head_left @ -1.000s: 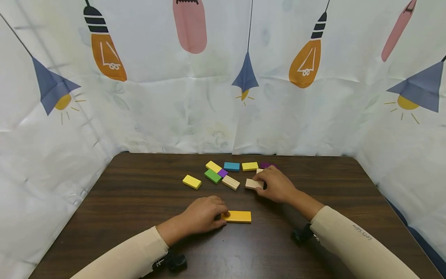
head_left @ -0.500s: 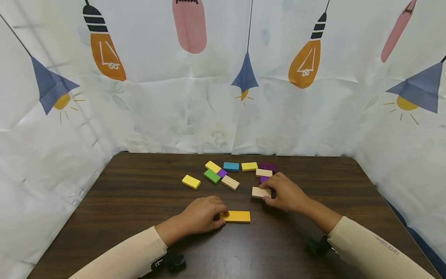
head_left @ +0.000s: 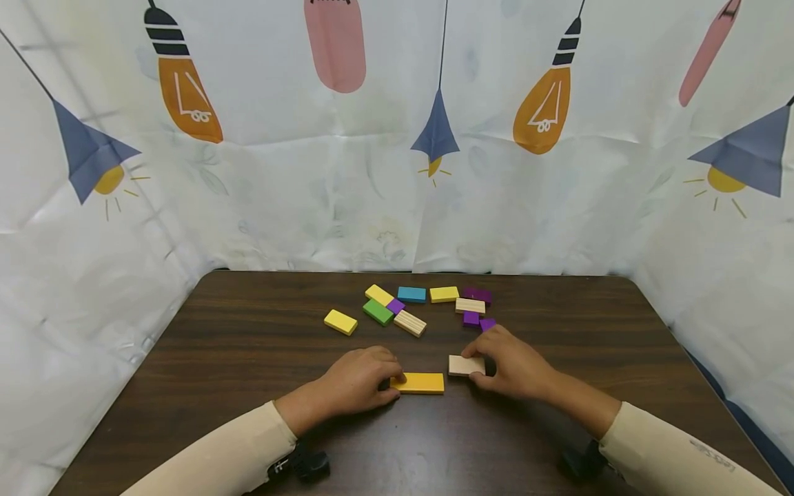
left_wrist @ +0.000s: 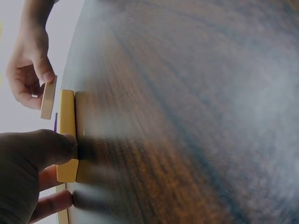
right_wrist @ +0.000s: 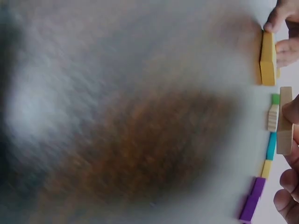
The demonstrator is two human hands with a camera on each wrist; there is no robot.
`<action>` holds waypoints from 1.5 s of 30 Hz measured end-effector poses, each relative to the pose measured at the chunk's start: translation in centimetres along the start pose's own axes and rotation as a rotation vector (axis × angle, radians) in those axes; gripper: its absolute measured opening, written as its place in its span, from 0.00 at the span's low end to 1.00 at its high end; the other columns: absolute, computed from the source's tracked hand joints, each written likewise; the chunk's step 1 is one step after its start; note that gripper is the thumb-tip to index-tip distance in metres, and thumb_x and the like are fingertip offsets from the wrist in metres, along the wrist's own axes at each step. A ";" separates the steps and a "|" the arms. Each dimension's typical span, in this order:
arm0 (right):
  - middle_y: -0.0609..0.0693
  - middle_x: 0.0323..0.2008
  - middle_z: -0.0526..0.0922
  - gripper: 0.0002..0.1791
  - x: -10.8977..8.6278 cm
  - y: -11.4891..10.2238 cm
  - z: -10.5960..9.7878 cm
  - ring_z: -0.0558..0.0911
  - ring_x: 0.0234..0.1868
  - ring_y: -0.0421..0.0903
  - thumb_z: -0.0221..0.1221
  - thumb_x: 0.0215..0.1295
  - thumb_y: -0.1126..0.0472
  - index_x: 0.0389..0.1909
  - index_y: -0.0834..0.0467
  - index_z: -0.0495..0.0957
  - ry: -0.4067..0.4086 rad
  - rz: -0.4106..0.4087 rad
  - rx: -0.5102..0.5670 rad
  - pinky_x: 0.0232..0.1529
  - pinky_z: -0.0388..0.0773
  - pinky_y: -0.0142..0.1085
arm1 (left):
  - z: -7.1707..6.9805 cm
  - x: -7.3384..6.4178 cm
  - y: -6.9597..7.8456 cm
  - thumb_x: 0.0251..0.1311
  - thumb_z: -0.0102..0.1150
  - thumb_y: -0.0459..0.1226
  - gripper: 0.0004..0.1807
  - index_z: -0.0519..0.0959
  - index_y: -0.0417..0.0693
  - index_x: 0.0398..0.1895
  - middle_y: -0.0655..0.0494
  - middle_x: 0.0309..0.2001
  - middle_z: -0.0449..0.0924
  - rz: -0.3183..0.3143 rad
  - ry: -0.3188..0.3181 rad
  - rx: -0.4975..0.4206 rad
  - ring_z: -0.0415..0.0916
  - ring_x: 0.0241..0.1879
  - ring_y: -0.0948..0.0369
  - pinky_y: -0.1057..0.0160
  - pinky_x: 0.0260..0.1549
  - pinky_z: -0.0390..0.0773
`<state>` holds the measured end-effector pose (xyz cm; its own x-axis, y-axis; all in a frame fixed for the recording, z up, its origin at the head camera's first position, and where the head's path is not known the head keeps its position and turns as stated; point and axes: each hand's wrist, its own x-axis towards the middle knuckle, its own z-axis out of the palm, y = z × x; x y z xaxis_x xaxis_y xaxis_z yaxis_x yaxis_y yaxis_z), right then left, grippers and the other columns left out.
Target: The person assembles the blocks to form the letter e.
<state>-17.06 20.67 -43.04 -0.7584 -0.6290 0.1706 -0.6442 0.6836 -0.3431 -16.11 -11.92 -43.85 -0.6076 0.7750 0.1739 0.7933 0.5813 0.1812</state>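
My left hand (head_left: 360, 380) pinches the left end of a yellow-orange wooden block (head_left: 424, 383) that lies flat on the table. In the left wrist view the thumb is on one side of this yellow block (left_wrist: 67, 114), with fingers on the other. My right hand (head_left: 516, 365) grips a plain light wooden block (head_left: 462, 366) by its right end, between thumb and fingers. Seen from the right wrist, this plain block (right_wrist: 284, 133) is held above the table, apart from the yellow one. A small gap separates the two blocks in the head view.
Farther back on the dark wooden table (head_left: 248, 344) lie several blocks: yellow (head_left: 340, 322), green (head_left: 378, 312), blue (head_left: 412, 295), grooved natural wood (head_left: 410, 323) and purple (head_left: 477, 296). Small purple pieces (head_left: 471, 319) lie just behind my right hand. A patterned cloth (head_left: 310, 207) hangs behind the table.
My right hand has brought the plain block nearer to me and slightly right, away from the other blocks, uncovering purple pieces. The left hand and yellow block have stayed put.
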 end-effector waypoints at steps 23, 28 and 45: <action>0.35 0.43 0.80 0.14 -0.7 -1.0 1.7 0.72 0.48 0.38 0.70 0.62 0.53 0.48 0.48 0.85 -0.066 -0.028 0.038 0.48 0.77 0.38 | 0.0 -0.1 -0.2 0.61 0.72 0.45 0.06 0.87 0.57 0.38 0.65 0.39 0.83 0.009 0.009 0.002 0.79 0.46 0.62 0.60 0.46 0.80; 0.35 0.44 0.80 0.14 -0.6 -1.1 1.9 0.72 0.48 0.39 0.70 0.62 0.53 0.48 0.48 0.85 -0.062 -0.033 0.034 0.49 0.77 0.38 | -0.1 -0.2 -0.2 0.60 0.73 0.44 0.06 0.87 0.56 0.38 0.64 0.39 0.83 0.011 0.012 -0.004 0.78 0.45 0.62 0.61 0.45 0.80; 0.37 0.46 0.81 0.14 0.2 -1.8 2.3 0.73 0.50 0.40 0.70 0.63 0.53 0.49 0.49 0.85 -0.071 -0.037 0.028 0.52 0.77 0.41 | -0.6 -0.9 -0.5 0.58 0.75 0.42 0.06 0.87 0.55 0.37 0.61 0.42 0.84 -0.017 0.002 -0.022 0.80 0.51 0.58 0.55 0.50 0.81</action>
<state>-15.79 18.50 -44.52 -0.7248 -0.6788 0.1178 -0.6676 0.6497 -0.3636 -16.02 -13.07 -43.54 -0.6214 0.7644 0.1721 0.7815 0.5890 0.2059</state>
